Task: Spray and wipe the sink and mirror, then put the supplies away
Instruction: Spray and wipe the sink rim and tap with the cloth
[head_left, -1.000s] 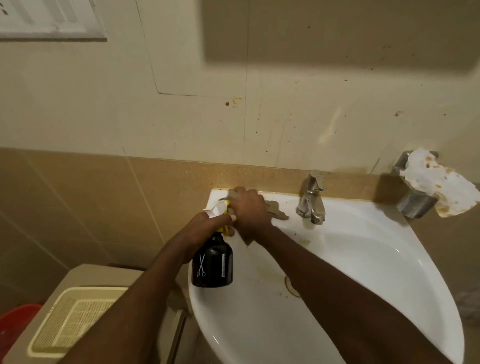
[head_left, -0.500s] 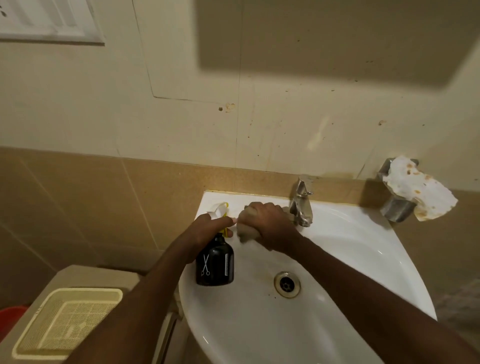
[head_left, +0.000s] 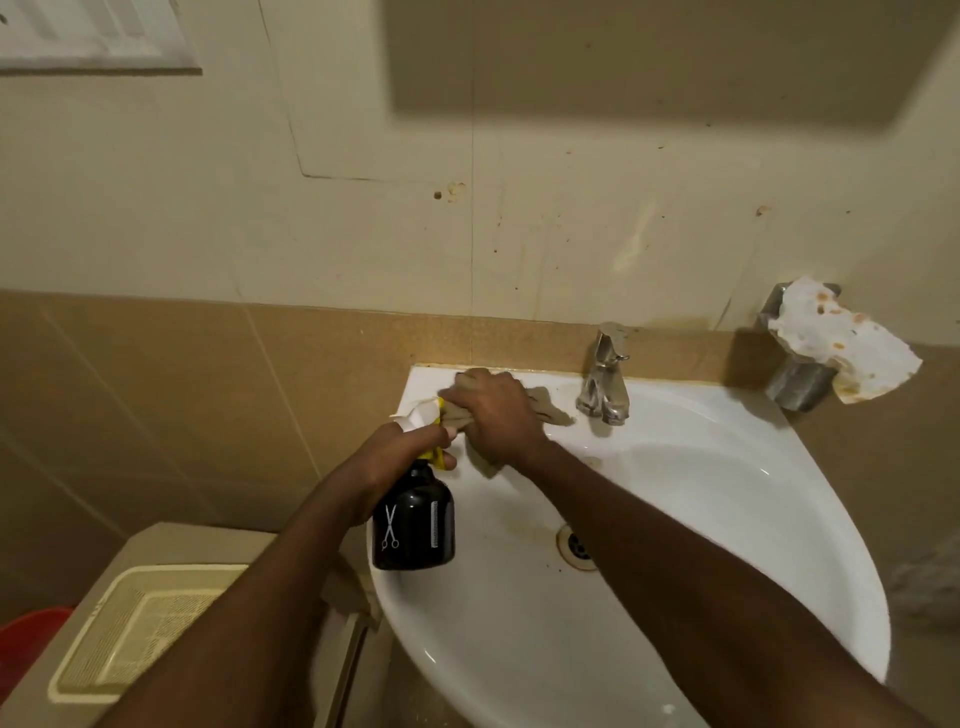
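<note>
A white corner sink (head_left: 727, 519) fills the lower right, with a chrome tap (head_left: 602, 379) at its back rim and a drain (head_left: 574, 548) partly hidden by my right forearm. My left hand (head_left: 400, 457) grips the neck of a black spray bottle (head_left: 414, 525) with a white and yellow trigger head, held over the sink's left edge. My right hand (head_left: 496, 415) presses a beige cloth (head_left: 548, 408) onto the sink's back left rim, left of the tap. No mirror glass is in view.
A cream plastic basket (head_left: 130, 639) sits on a beige unit at lower left, beside a red object (head_left: 26, 639). A metal holder (head_left: 795, 374) with stained white paper (head_left: 841, 345) hangs on the wall right of the tap. Tiled wall stands behind the sink.
My right hand slid with the cloth from beside the tap back to the left along the rear rim. The left hand and bottle stayed over the sink's left edge.
</note>
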